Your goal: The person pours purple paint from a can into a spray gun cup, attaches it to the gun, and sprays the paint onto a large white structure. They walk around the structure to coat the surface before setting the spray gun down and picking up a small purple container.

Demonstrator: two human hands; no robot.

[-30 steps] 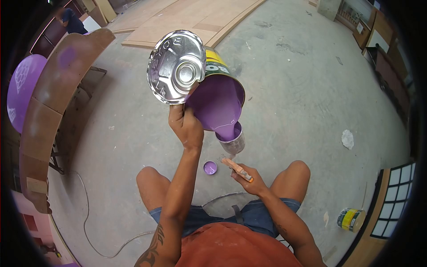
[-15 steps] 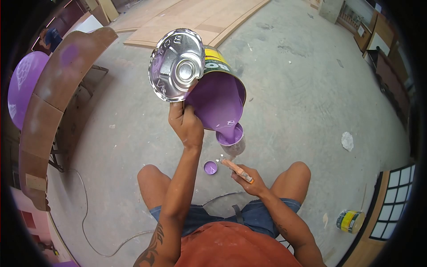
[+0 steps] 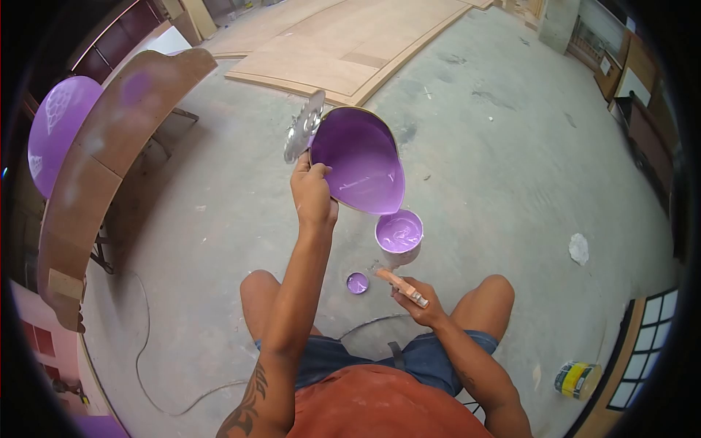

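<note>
My left hand is closed on the rim of a large paint can, tipped so its purple-coated inside faces me. Its bent silver lid stands up at the left of the rim, above my fingers. Directly below the can's lower lip is a paint cup with purple paint in it. My right hand grips an orange spray gun just under that cup; the joint between them is hard to make out. A small round cap, purple inside, is to the left of the gun.
Curved brown panel on metal legs at left, with a purple oval piece behind it. Flat wooden panels lie ahead. A hose crosses the floor. At right are another paint can and a crumpled white scrap.
The can's opening has turned more toward me, and its lid has swung edge-on. The thick purple stream into the cup has dwindled at the lip. The cup and spray gun have shifted slightly right in view.
</note>
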